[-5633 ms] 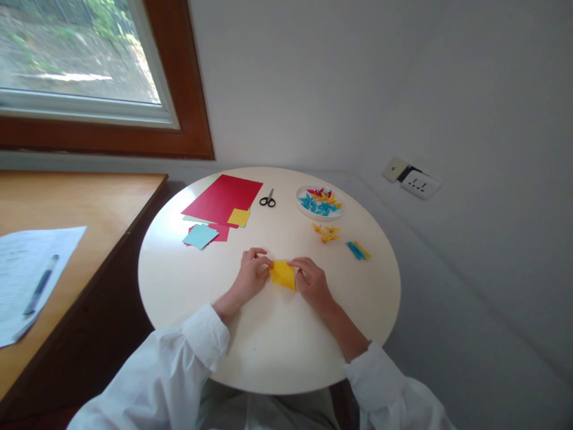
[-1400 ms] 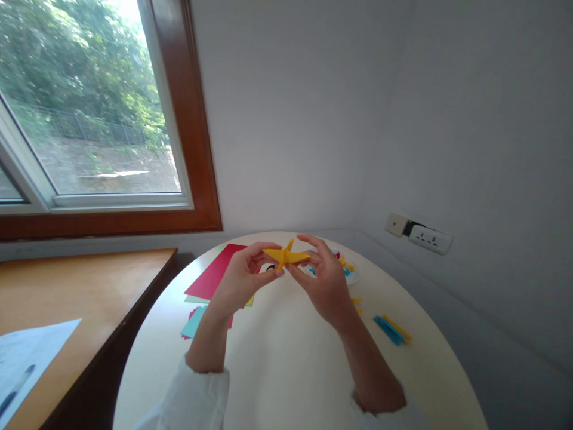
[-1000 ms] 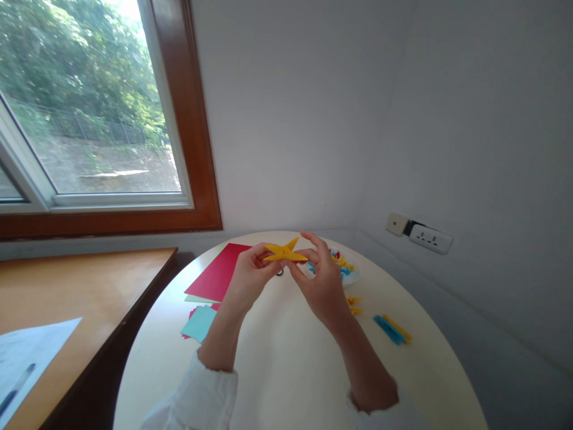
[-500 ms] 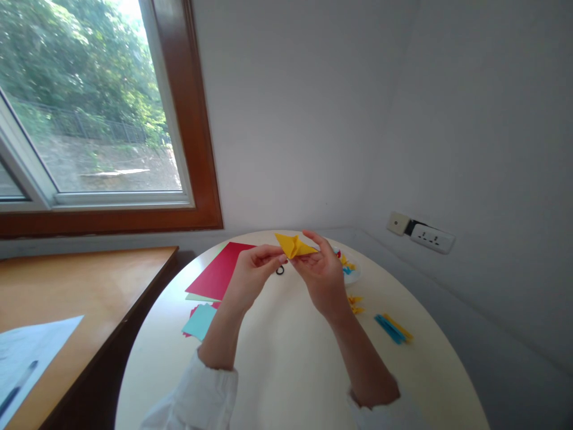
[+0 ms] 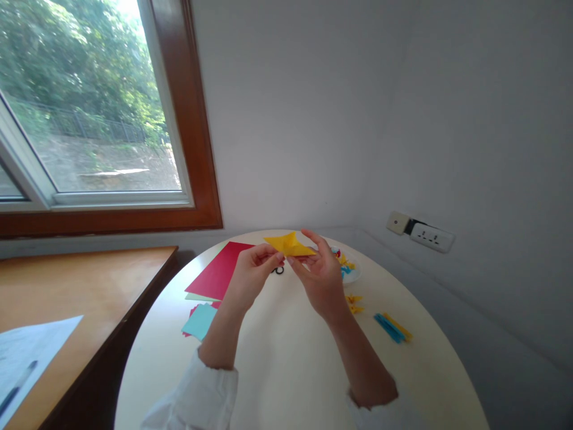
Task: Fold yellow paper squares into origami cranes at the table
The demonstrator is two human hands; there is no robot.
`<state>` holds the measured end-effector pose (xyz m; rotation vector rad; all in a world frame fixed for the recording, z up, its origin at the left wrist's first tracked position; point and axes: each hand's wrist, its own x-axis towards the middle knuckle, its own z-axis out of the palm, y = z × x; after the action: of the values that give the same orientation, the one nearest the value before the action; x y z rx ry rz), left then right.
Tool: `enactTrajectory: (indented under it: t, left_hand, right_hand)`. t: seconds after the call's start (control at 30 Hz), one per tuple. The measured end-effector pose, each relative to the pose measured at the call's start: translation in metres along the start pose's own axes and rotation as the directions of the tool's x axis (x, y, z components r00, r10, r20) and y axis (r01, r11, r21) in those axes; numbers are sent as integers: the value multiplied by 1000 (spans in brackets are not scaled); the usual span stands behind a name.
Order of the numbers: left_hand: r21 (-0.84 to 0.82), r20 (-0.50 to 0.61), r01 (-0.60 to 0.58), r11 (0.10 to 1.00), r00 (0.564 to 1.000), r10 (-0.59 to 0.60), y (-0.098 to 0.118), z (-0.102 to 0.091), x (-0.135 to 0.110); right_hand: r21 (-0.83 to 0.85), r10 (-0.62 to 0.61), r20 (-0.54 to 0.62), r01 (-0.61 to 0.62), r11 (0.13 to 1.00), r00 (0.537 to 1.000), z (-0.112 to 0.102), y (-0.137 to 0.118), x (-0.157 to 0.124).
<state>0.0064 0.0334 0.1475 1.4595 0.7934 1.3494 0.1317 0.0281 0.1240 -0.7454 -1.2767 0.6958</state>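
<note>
Your left hand (image 5: 256,275) is nearly closed, thumb and fingers pinching the near left side of the yellow folded paper (image 5: 289,243), which is up off the tabletop (image 5: 286,370) in front of you. Your right hand (image 5: 323,278) grips the same piece from the other side, thumb below and the index finger raised clear of it. Past your right hand sits the white round dish (image 5: 357,276), partly hidden by that hand; in it you can see small red, yellow and blue folded pieces heaped together, though you cannot count them from here. Just outside the dish, on its near side, lie yellow folded pieces (image 5: 354,309), with blue and yellow strips (image 5: 389,328) farther right. To your left are the red sheet (image 5: 217,275) and the light-blue square (image 5: 200,322), and the scissors' black handles (image 5: 280,270) show beneath your hands
</note>
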Motion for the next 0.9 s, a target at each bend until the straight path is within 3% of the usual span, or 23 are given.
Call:
enactTrajectory:
  t: [0.3, 0.6, 0.9]
  left_hand:
    - [144, 0, -86, 986, 996, 87, -5, 3, 1]
    - [348, -29, -144, 927, 986, 164, -4, 7, -1]
    - [303, 145, -125, 945, 986, 84, 0, 3, -3]
  right_hand:
    - [-166, -107, -50, 97, 981, 993, 0, 3, -1]
    - [-318, -132, -58, 107, 942, 990, -1, -1, -1]
    - [-455, -138, -6, 120, 882, 990, -9, -9, 1]
